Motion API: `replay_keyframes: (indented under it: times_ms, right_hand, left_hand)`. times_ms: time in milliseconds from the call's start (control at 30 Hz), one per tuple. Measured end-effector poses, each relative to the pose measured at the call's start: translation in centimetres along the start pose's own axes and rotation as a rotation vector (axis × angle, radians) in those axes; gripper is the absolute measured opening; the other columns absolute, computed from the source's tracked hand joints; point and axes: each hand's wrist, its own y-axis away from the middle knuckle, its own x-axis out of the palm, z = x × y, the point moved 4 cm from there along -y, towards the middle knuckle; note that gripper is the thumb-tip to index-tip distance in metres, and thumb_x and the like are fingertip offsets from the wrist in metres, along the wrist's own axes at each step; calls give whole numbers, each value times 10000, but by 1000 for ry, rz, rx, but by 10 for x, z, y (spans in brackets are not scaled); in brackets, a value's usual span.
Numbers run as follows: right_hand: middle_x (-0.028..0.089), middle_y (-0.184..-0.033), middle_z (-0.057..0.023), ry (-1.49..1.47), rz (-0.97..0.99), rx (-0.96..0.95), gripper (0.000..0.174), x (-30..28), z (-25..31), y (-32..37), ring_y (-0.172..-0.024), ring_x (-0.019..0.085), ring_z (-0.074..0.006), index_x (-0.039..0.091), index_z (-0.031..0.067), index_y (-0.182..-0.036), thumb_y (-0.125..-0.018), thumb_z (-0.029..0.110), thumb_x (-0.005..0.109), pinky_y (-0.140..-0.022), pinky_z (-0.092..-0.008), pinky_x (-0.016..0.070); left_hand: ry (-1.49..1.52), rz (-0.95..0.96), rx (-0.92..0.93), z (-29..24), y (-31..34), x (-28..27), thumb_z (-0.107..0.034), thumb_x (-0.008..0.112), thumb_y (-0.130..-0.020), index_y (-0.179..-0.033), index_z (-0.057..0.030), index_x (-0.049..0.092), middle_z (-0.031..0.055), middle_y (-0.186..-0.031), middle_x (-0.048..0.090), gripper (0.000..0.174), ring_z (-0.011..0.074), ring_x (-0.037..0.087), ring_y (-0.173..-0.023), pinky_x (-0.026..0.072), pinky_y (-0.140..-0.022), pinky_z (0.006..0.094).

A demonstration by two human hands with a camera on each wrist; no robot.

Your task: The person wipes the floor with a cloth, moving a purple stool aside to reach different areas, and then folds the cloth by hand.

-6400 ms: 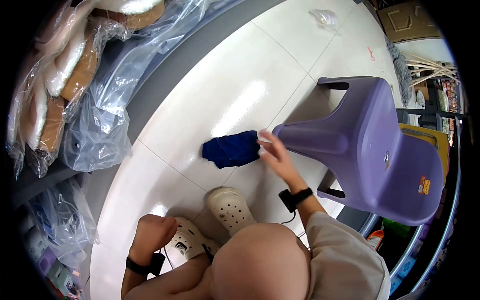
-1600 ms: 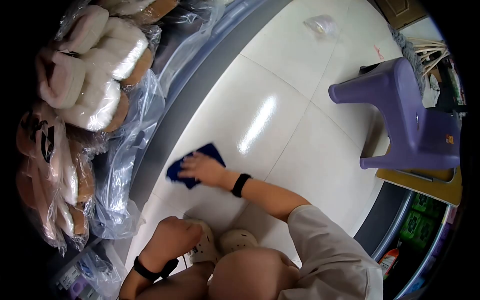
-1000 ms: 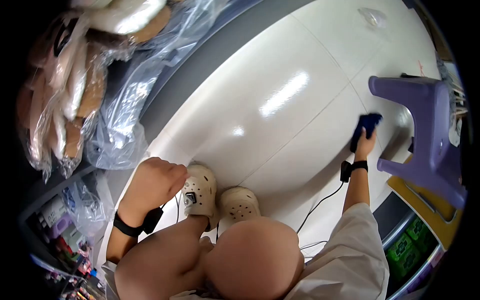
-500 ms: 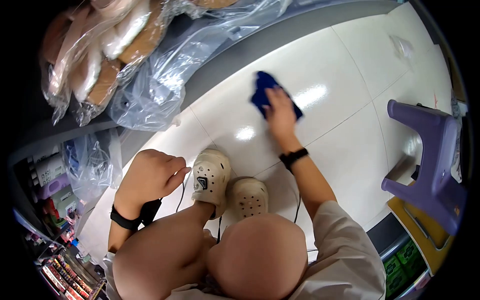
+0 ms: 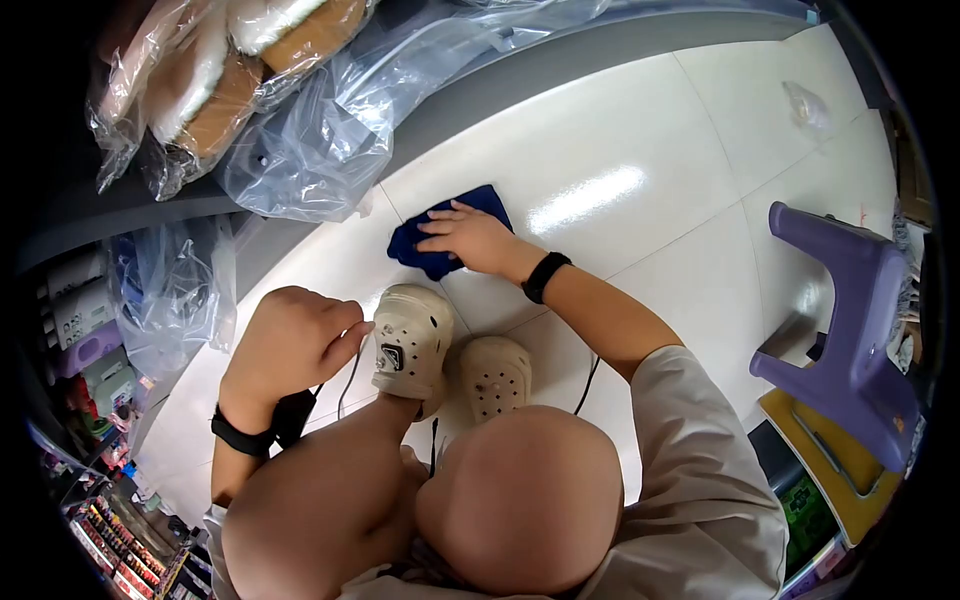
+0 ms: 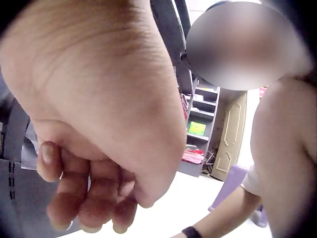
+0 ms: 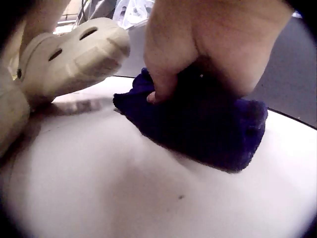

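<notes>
A dark blue cloth (image 5: 476,203) lies spread on the glossy floor, just beyond the shoes. Flat across it, my right hand (image 5: 478,240) presses down with fingers extended. In the right wrist view the thumb lies at the edge of the cloth (image 7: 198,134), and the palm covers the other fingers. My left hand (image 5: 295,335) hovers near the left shoe (image 5: 412,335), its fingers loosely curled. Nothing is held in that left hand (image 6: 99,124), as the left wrist view shows.
Fluffy slippers (image 5: 205,100) in plastic bags (image 5: 320,150) overhang the grey shelf base on the left. A purple step stool (image 5: 850,330) stands at right beside a yellow board (image 5: 835,470). A small clear bag (image 5: 805,108) lies on the far floor. Cables trail near the shoes.
The right hand took hold of the folded cloth, swept it left, then right towards the stool, and brought it back left beside the shelf base. The left hand stays near the knee.
</notes>
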Motion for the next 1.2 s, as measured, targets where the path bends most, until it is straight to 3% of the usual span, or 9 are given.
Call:
replay_keyframes:
  times_ms: [267,633,733,867,1133,1200]
  right_hand:
    - [532,-1394,57,-29,-1,-19,388,8,19,55,-1364,403,-156,663,339,-1163,-876,103,555,-1171,-390,262]
    - [529,-1387,90,25,45,-21,365,17,33,106,-1384,374,-159,672,355,-1139,-881,134,535,-1183,-399,238]
    - [486,-1427,81,11,108,-42,464,14,32,119,-1392,362,-164,648,339,-1181,-815,59,598,-1187,-402,242]
    - [530,-1383,89,64,21,-18,380,6,25,145,-1374,389,-161,669,350,-1132,-848,127,552,-1180,-394,260]
    - [538,-1388,12,37,-125,264,406,-52,-26,247,-1348,433,-222,658,269,-1141,-838,43,511,-1140,-433,313]
    - [557,-1367,-46,133,-224,423,409,-71,-47,285,-1308,471,-291,657,203,-1146,-786,20,592,-1096,-459,361]
  left_hand:
    - [-16,18,15,-10,-13,-2,-203,663,-809,-732,-83,626,116,-581,559,147,343,558,-575,432,-557,434]
    - [-53,41,88,-20,-29,2,-142,655,-827,-686,-40,584,136,-565,518,188,350,512,-541,381,-526,436]
    - [-72,54,103,-20,-32,5,-168,648,-832,-671,-45,570,141,-557,514,217,356,518,-541,391,-522,441]
    - [-74,57,84,-22,-36,6,-176,646,-834,-656,-45,557,146,-551,509,238,358,518,-535,393,-515,442]
    - [-66,70,110,-24,-44,10,-161,653,-824,-664,-50,561,144,-552,523,216,357,518,-528,394,-518,438]
    - [-69,72,127,-25,-47,11,-157,656,-820,-668,-51,564,141,-553,529,207,357,520,-528,395,-520,439]
